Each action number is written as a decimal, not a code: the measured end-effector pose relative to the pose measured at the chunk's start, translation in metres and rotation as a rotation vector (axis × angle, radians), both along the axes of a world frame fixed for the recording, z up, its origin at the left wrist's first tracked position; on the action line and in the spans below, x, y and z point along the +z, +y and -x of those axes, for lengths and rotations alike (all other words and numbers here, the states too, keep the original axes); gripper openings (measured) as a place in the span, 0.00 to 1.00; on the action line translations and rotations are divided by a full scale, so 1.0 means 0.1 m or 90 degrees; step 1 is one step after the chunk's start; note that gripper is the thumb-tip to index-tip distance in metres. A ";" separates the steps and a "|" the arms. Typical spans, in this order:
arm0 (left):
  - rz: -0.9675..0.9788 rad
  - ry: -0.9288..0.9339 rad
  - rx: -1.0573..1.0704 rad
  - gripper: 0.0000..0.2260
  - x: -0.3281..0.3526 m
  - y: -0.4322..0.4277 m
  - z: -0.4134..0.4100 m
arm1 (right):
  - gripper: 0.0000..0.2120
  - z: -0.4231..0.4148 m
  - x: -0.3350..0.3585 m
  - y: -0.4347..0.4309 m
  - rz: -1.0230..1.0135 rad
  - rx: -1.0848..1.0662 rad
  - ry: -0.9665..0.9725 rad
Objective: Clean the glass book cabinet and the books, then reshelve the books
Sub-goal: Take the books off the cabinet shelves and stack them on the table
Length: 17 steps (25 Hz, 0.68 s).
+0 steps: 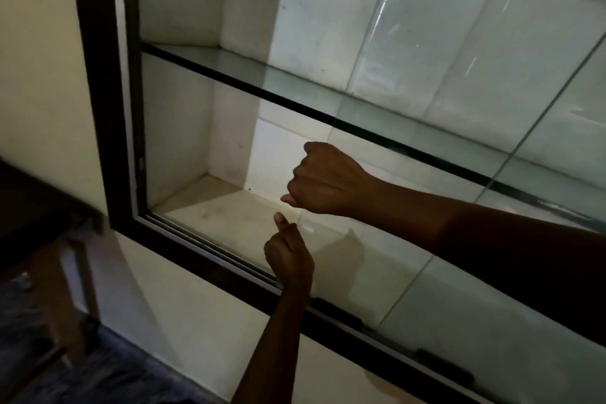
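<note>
Head view: dark-brown-framed glass book cabinet [95, 82], recessed in a cream wall [39, 75], fills most of the picture. One horizontal clear glass shelf [295, 88] with a dark front edge divides the interior into an upper and a lower compartment. A clear sliding glass pane [410, 272] covers the right part of the opening. Its free vertical edge runs down through the lower compartment, and the left part is uncovered.

Right hand [328, 182]: reaches in from the right, in front of the lower compartment, just below the shelf. The fingers are curled tight in a fist at the pane's free edge, and the edge line passes behind the fist. The thumb [288, 199] lies flat, pointing left past the edge. The hand grips the pane there.

Left hand [290, 259]: rises from below, crossing the pale bottom track [210, 241] of the frame. The index finger [281, 220] is extended upward, with its tip just under the right thumb and just beside the pane's edge. Whether the tip touches the glass cannot be determined. The remaining fingers are folded into the palm and hold nothing.
</note>
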State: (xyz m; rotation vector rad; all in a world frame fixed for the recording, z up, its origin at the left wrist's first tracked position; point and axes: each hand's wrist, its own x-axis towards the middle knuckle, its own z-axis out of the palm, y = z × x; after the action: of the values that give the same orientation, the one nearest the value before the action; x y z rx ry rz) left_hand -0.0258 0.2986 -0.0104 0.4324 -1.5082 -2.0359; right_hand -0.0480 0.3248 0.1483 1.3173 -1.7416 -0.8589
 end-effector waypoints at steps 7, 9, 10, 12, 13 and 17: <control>0.089 0.007 0.090 0.31 0.04 -1.13 0.55 | 0.29 0.51 0.03 -1.19 0.029 0.044 0.005; 0.162 0.075 0.127 0.27 0.00 -1.35 0.60 | 0.33 0.60 0.06 -1.45 0.028 0.061 0.013; 0.186 0.108 0.135 0.25 -0.03 -1.41 0.58 | 0.31 0.64 0.06 -1.52 0.011 0.062 -0.013; 0.257 0.159 0.128 0.26 -0.06 -1.41 0.45 | 0.21 0.60 0.05 -1.48 0.009 0.042 -0.050; 0.303 0.174 0.107 0.27 -0.06 -1.36 0.40 | 0.13 0.56 0.05 -1.37 0.026 0.012 -0.075; 0.425 0.177 0.054 0.26 -0.04 -1.08 0.44 | 0.24 0.20 0.04 -0.61 0.082 -0.179 0.116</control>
State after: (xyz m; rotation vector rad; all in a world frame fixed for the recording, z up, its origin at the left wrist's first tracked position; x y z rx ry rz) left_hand -0.0697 0.1909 -0.0144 -0.0534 -1.8244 -1.3427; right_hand -0.0679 0.2641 0.1525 0.8940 -1.8285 -0.9714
